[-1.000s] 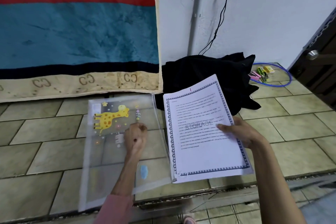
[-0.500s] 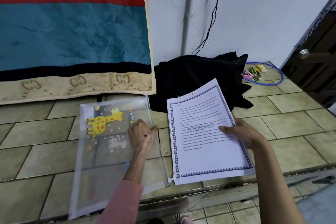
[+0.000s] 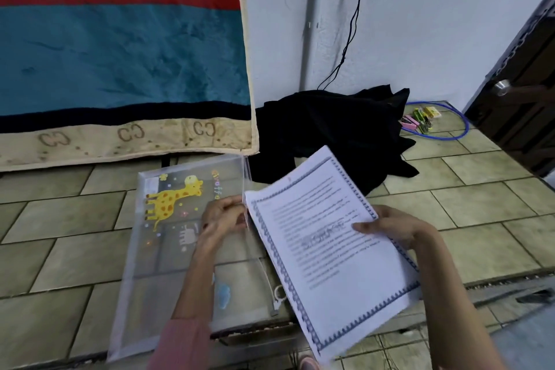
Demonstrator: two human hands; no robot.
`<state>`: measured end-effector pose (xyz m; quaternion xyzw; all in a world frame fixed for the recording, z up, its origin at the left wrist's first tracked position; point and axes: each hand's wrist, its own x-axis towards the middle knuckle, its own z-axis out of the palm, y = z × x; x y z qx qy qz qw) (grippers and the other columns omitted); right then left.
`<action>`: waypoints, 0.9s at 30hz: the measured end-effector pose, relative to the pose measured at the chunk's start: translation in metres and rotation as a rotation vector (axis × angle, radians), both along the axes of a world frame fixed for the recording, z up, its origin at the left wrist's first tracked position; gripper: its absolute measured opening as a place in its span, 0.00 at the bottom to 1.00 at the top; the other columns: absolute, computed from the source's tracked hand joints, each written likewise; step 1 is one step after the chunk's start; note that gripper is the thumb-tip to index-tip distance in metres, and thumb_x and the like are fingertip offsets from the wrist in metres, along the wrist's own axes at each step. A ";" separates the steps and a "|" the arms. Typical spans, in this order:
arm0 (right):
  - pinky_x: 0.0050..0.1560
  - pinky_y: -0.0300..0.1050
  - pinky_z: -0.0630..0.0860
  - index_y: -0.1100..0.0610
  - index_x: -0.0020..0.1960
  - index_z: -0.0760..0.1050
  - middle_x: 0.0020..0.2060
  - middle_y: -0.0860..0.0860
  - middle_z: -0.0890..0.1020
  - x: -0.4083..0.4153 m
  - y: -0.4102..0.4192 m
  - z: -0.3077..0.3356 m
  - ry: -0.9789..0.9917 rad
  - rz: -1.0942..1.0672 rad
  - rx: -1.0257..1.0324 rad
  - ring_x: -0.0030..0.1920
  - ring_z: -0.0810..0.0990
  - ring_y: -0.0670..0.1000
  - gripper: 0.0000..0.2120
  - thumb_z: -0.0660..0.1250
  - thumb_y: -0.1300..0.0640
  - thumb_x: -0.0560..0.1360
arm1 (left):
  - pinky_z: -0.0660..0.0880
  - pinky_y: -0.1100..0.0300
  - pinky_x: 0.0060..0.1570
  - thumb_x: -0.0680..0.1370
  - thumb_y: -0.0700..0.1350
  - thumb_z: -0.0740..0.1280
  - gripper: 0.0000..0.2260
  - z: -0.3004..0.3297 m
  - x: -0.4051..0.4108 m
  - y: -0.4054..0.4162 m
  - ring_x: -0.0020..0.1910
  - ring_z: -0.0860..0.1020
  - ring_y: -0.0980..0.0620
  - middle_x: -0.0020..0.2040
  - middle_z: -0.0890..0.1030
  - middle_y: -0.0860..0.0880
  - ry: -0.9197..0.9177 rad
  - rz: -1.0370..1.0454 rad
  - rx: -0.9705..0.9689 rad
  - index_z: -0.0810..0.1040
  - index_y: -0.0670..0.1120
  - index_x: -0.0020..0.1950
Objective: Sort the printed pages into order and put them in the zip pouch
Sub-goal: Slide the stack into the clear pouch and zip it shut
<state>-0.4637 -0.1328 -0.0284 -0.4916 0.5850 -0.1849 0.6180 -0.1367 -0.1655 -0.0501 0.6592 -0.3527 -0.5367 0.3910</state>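
Observation:
A clear zip pouch (image 3: 168, 252) with a yellow giraffe print lies flat on the tiled ledge at centre left. My left hand (image 3: 222, 219) pinches the pouch's right edge, the zip side, about a third of the way down it. The zip pull (image 3: 277, 299) sits lower on that edge. My right hand (image 3: 393, 227) holds a stack of printed pages (image 3: 324, 246) with a blue patterned border by its right edge. The stack is tilted, its left edge next to the pouch's zip edge and close to my left hand. The top page's text is blurred.
A black cloth (image 3: 330, 126) is heaped against the white wall behind the pages. A blue hoop (image 3: 459, 129) and small coloured items (image 3: 420, 119) lie at the back right. A dark door (image 3: 525, 93) stands at the right. A teal and red blanket (image 3: 120, 48) hangs at the left.
My left hand has slid right across the pouch to grip its zip edge. The stack of pages has swung left and tilted toward that edge.

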 end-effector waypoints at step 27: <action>0.48 0.52 0.79 0.64 0.62 0.74 0.57 0.60 0.81 0.098 0.001 -0.047 -0.319 -0.532 0.172 0.54 0.80 0.60 0.15 0.66 0.64 0.76 | 0.75 0.63 0.35 0.69 0.28 0.67 0.25 0.042 0.040 0.017 0.38 0.75 0.53 0.41 0.77 0.48 -0.274 -0.388 0.021 0.76 0.44 0.64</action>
